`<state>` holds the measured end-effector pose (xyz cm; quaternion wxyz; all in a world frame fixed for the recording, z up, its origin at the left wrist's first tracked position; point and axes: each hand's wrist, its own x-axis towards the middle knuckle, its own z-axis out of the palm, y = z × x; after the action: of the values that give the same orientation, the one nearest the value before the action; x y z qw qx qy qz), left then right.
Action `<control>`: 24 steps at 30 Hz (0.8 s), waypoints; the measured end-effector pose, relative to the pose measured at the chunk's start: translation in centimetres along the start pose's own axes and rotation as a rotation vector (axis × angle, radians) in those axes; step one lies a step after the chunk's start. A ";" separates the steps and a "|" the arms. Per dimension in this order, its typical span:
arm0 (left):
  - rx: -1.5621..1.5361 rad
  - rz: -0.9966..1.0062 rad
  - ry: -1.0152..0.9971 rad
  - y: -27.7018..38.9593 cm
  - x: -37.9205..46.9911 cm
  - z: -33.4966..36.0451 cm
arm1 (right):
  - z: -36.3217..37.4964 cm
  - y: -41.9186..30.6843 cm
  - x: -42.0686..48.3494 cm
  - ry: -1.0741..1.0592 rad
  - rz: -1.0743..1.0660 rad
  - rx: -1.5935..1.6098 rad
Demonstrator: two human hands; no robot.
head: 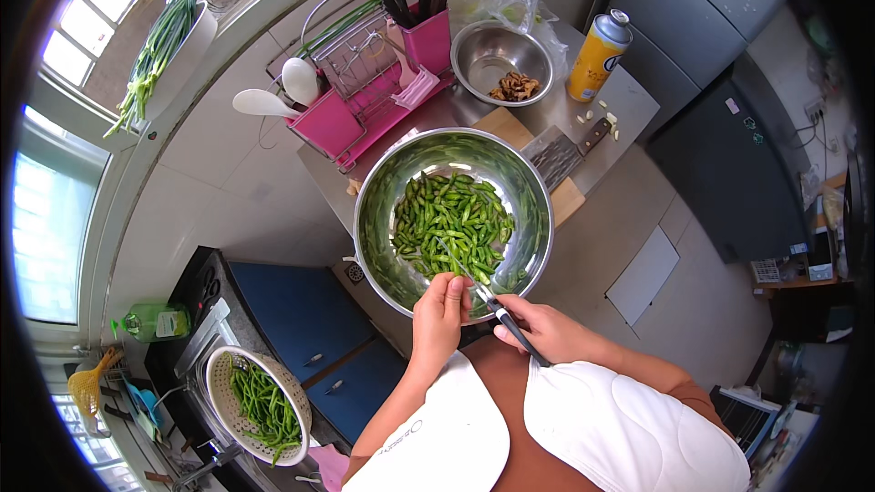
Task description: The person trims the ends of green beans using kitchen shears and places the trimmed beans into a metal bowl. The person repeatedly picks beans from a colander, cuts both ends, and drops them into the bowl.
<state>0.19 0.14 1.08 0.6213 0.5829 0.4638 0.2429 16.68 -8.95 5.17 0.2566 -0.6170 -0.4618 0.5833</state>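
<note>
A large stainless steel bowl (536,246) holds many cut pieces of green chili pepper (451,219). Over its near rim, my left hand (439,311) pinches a green pepper between thumb and fingers. My right hand (547,328) grips kitchen scissors (506,318) by their black handles, with the blades pointing up and left across the pepper at my left fingertips. Part of the pepper is hidden by my fingers. At the lower left, a beige plastic colander (301,400) holds long whole green peppers (263,403).
Behind the bowl are a wooden cutting board (566,199), a cleaver (554,157), garlic cloves (612,124), a smaller steel bowl (472,48) with brown pieces, a yellow spray can (598,58) and a pink utensil rack (335,123). A green soap bottle (160,322) stands left.
</note>
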 end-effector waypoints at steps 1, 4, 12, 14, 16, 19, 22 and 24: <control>0.023 0.007 0.000 0.0 0.0 0.0 | 0.1 0.0 0.0 0.002 0.000 0.011; 0.021 0.017 -0.002 -0.1 0.1 -0.1 | 0.3 0.0 0.0 0.014 -0.009 0.040; 0.025 -0.030 -0.100 -0.4 -0.4 -0.1 | 0.3 0.0 0.0 0.036 -0.002 0.071; -0.047 -0.030 -0.091 -0.6 -0.3 0.0 | 0.3 0.0 -0.1 0.042 0.052 0.100; -0.124 -0.030 -0.073 -0.6 -0.1 0.1 | 0.3 0.2 -0.1 0.046 0.054 0.106; -0.181 -0.026 -0.066 -0.7 0.2 0.0 | 0.2 0.4 -0.1 0.036 -0.018 0.063; -0.159 -0.012 -0.098 -0.8 0.5 0.0 | 0.1 0.5 -0.1 0.011 -0.056 0.025; -0.185 -0.014 -0.114 -0.8 0.5 0.1 | 0.1 0.4 -0.2 0.011 -0.037 0.053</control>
<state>0.34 0.31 0.18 0.6995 0.5327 0.4074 0.2469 16.72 -9.31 4.88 0.2860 -0.6048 -0.4561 0.5869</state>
